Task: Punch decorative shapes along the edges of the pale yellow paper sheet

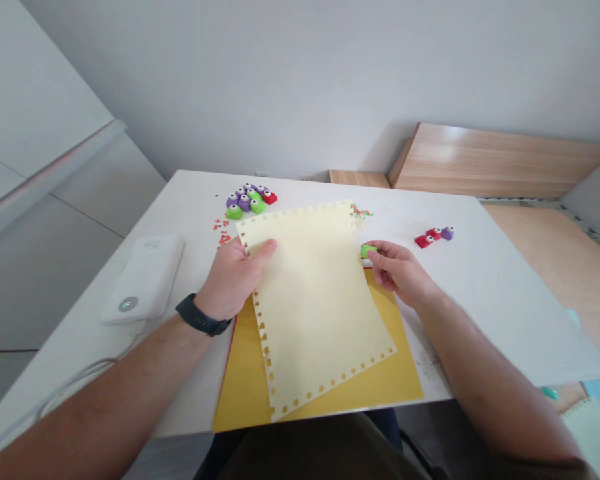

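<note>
A pale yellow paper sheet [315, 293] with small shapes punched along its edges lies tilted on a darker yellow sheet [380, 383] on the white table [485, 280]. My left hand [233, 277] grips the pale sheet's left edge, thumb on top; a dark watch sits on that wrist. My right hand [397, 267] is closed on a small green craft punch [367, 251] at the sheet's right edge.
A cluster of purple, green and red punches [250, 200] sits at the table's far left, with red paper bits [221, 231] nearby. Two red punches and a purple one [434, 235] lie at the right. A white device [145, 277] with a cable rests at the left.
</note>
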`<action>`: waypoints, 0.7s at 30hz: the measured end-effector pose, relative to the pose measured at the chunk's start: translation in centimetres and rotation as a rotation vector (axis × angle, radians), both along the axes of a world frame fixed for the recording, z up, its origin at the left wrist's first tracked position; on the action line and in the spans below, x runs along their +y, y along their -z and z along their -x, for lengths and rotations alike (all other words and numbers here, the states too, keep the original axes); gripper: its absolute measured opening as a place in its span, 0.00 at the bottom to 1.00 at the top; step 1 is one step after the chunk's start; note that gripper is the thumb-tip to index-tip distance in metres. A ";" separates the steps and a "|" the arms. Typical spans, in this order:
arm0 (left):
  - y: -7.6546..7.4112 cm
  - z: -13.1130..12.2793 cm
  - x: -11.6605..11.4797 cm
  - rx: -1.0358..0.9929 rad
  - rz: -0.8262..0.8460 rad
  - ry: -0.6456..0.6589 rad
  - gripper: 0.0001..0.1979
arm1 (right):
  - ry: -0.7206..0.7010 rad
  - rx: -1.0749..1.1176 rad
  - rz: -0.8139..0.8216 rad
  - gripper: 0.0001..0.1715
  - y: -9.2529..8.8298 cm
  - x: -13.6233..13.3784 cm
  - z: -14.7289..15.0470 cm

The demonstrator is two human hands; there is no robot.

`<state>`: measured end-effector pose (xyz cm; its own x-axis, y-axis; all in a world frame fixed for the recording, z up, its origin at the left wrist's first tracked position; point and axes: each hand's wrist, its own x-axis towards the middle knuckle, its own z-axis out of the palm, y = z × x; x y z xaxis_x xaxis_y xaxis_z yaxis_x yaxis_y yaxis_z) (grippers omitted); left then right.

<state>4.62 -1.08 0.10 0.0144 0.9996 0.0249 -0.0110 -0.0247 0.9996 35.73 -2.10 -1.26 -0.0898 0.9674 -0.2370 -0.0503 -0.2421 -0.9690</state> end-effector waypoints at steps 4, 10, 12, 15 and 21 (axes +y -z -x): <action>0.1 0.0 -0.1 -0.015 0.020 0.002 0.23 | -0.015 -0.008 0.006 0.25 -0.1 -0.1 0.1; 0.2 0.1 -0.1 -0.040 0.033 0.002 0.25 | -0.020 -0.021 0.013 0.26 -0.2 -0.2 0.1; 0.3 0.2 0.0 -0.025 0.035 -0.005 0.25 | -0.029 -0.023 0.014 0.25 -0.2 -0.2 0.1; 0.4 0.3 0.1 -0.028 0.047 0.004 0.27 | -0.043 -0.025 0.015 0.24 -0.2 -0.2 0.0; 0.6 0.2 0.2 -0.040 0.053 -0.019 0.27 | -0.047 -0.023 0.022 0.25 -0.3 -0.3 0.2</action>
<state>4.43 -0.86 -0.53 -0.0050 0.9996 -0.0280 -0.0510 0.0277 0.9983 35.53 -2.38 -0.92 -0.1291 0.9567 -0.2609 -0.0158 -0.2650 -0.9641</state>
